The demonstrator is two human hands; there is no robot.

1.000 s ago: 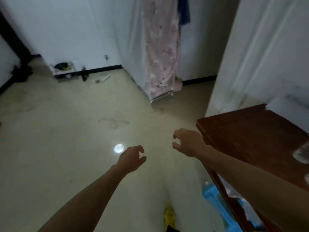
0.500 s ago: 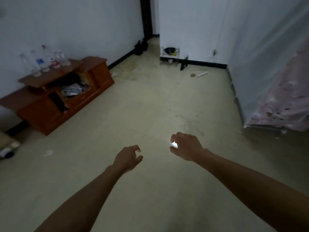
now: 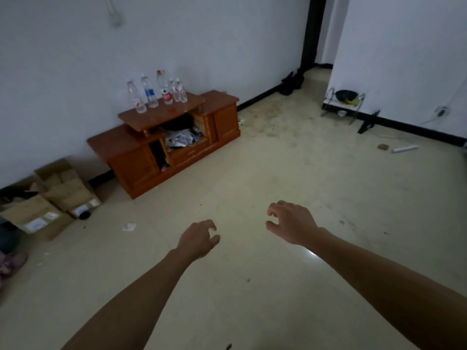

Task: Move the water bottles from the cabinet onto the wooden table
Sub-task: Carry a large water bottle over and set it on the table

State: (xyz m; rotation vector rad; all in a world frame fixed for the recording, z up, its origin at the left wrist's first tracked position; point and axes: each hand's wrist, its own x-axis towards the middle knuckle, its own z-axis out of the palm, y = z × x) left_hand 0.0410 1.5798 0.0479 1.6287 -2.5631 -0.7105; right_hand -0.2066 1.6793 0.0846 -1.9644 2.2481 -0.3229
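Several clear water bottles [image 3: 156, 90] stand upright on the raised top of a low wooden cabinet [image 3: 161, 145] against the left wall. One has a blue label [image 3: 150, 93], another a red cap and red label [image 3: 165, 90]. My left hand [image 3: 199, 238] and my right hand [image 3: 290, 223] are stretched out over the bare floor, well short of the cabinet. Both hold nothing, with fingers loosely curled and apart. The wooden table is out of view.
Cardboard boxes [image 3: 50, 198] sit on the floor left of the cabinet. A small metal rack [image 3: 343, 102] stands by the right wall, with a white tube [image 3: 404, 149] on the floor nearby. A dark doorway [image 3: 310, 34] opens at the far end.
The view has swung left, away from the wooden table and hanging cloth. The cabinet with bottles now sits nearer the middle and looks closer. Both hands stay out in front, holding nothing.
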